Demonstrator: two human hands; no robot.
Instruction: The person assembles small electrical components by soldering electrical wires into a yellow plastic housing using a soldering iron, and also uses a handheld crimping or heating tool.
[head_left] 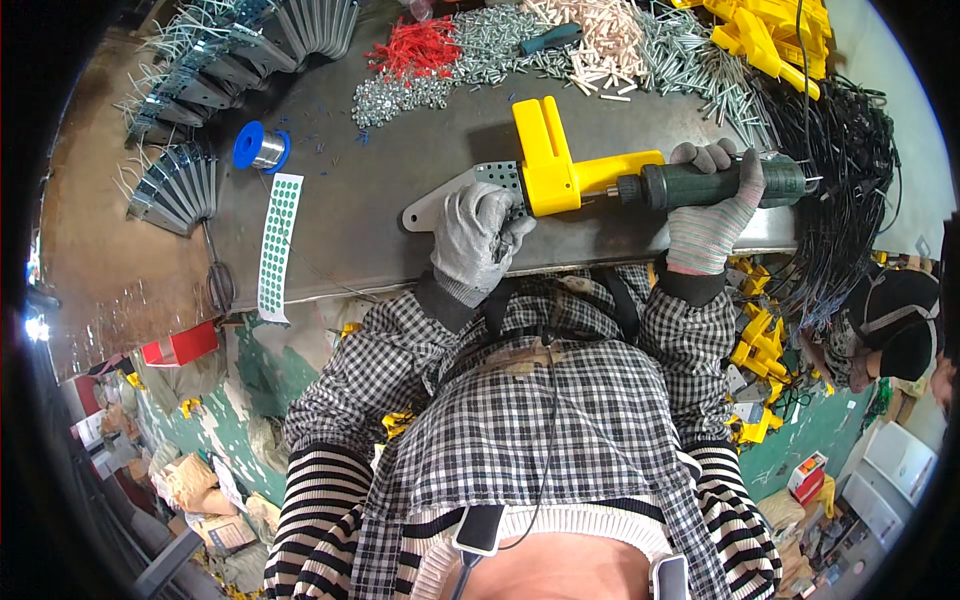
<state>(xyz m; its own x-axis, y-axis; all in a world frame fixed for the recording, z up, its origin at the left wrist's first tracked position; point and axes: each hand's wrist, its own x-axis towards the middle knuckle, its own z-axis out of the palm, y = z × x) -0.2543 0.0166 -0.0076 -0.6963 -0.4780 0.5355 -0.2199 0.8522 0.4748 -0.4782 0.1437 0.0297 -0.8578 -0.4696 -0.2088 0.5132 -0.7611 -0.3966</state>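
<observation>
My left hand, in a grey glove, is closed on a flat grey metal plate with a rounded tip. The plate's perforated end meets a yellow plastic housing, which lies on the metal worktop. My gloved right hand wraps round a dark green electric screwdriver, held level. Its bit points left into the yellow housing, by the arm that sticks out to the right. Whether a screw sits at the tip is too small to tell.
Along the back lie red plastic pieces, piles of screws, pale pegs and a screwdriver. Black cables heap at right. A solder spool, green-dotted sticker strip and metal brackets are left.
</observation>
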